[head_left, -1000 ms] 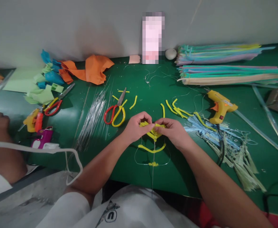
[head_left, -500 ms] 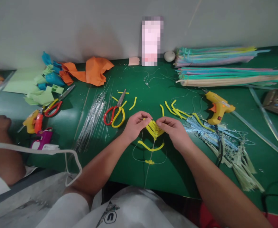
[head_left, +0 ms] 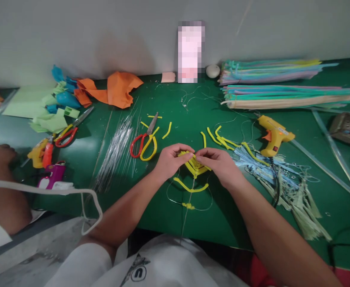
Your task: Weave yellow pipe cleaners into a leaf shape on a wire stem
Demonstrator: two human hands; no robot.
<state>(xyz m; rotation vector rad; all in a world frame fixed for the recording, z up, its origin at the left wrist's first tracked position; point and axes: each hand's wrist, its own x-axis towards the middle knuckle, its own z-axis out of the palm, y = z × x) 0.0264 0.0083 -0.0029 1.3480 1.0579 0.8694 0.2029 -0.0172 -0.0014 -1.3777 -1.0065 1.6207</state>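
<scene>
Both hands meet over a V-shaped piece of layered yellow pipe cleaners. My left hand pinches its left side between thumb and fingers. On the other side my right hand is closed on the piece, the two sets of fingertips almost touching. A thin wire stem runs down from the V toward my body. On it sit a curved yellow pipe cleaner and a small yellow knot with a thin thread looped at both sides. The fingers hide the top of the V.
Left of my hands lie scissors and thin wires. Cut yellow pieces, a yellow glue gun and tassels lie right. Pipe cleaner bundles and a phone are behind. Another person's arm rests at left.
My hands have drawn closer together over the top of the yellow V, covering more of it. My right hand has shifted slightly left. The surrounding things stay where they were.
</scene>
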